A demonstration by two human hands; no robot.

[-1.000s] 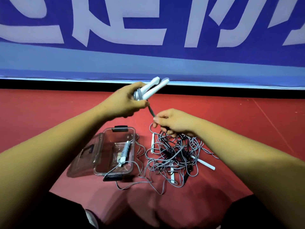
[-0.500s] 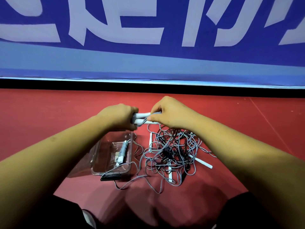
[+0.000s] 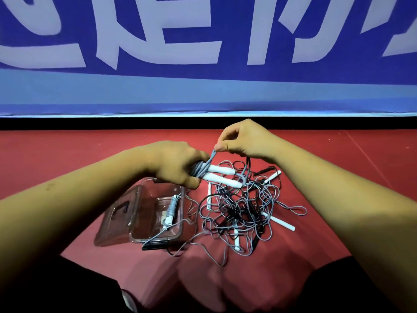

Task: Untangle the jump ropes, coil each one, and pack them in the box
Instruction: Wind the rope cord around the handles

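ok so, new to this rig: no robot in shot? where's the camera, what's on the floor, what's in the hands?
There is no robot here. A person works with bare hands, and the single camera sits on their head, looking forward and down. That is why both forearms come in from the bottom of the picture.

The left hand grips the two white handles of a jump rope, with grey cord wound round them. The right hand pinches a strand of grey cord rising from that winding.

On the red floor stands a clear plastic box, its lid swung open to the left. One coiled rope lies inside. Right of the box lies a tangle of grey and dark ropes with several white handles in it. A blue banner with white lettering stands behind.
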